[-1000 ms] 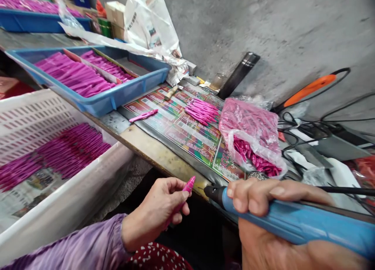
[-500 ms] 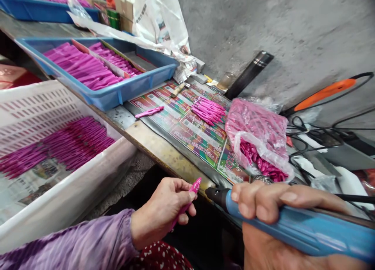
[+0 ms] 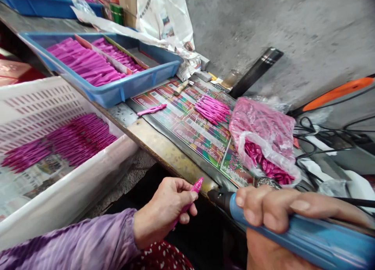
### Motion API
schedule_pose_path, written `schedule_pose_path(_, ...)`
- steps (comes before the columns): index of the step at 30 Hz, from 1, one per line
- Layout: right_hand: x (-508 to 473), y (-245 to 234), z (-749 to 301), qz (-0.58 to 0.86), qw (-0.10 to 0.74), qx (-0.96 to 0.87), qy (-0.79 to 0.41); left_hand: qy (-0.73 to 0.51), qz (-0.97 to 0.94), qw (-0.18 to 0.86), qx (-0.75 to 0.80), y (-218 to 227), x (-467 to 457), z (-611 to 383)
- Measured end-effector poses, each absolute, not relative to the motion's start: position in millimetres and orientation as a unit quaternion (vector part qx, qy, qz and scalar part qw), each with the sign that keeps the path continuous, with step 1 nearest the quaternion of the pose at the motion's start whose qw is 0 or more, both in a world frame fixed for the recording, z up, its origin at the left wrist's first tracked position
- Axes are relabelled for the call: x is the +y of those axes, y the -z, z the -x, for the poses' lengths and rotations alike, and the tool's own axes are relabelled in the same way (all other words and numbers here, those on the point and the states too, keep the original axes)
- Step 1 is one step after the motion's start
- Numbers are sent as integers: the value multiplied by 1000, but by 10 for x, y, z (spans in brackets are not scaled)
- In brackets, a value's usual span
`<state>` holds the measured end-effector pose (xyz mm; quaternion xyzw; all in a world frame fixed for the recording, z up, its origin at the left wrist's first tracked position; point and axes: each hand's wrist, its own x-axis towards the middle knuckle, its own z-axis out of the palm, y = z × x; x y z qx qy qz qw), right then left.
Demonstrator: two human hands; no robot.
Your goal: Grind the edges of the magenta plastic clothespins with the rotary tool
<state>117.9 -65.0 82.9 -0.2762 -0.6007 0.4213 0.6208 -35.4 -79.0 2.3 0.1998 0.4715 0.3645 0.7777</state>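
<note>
Between the thumb and fingers of my left hand (image 3: 165, 211) is a slim pink plastic piece (image 3: 198, 185), pen-like, its pointed end sticking up and its lower part mostly hidden by the fingers. My right hand (image 3: 269, 207) is wrapped round a blue electric screwdriver (image 3: 310, 238). The tool's black nose points left toward the pink piece, with a small gap between them. On the printed mat (image 3: 202, 143) beyond my hands lie a loose bunch of similar pink pieces (image 3: 211, 109) and a single one (image 3: 152, 109). A plastic bag (image 3: 262, 123) beside them holds small dark-pink parts.
At left, a white basket (image 3: 58, 201) holds rows of darker pink pieces. A blue tray (image 3: 137, 84) with pink pieces stands on the bench, another blue tray (image 3: 52, 8) behind it. An orange-handled tool (image 3: 336, 93) and black cables (image 3: 315, 145) lie at right, by the grey wall.
Both hands keep their grips, and the pink piece and screwdriver stay close to each other. The whole scene has shifted slightly right in view.
</note>
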Motion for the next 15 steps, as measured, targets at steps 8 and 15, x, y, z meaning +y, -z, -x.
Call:
schedule_pose_path(8, -644, -758, -1210, 297, 628, -593, -408, -358, -189, 769, 494, -73, -769, 323)
schedule_pose_path(15, -619, -733, -1195, 323, 633, -582, -395, -361, -189, 764, 500, -63, -754, 311)
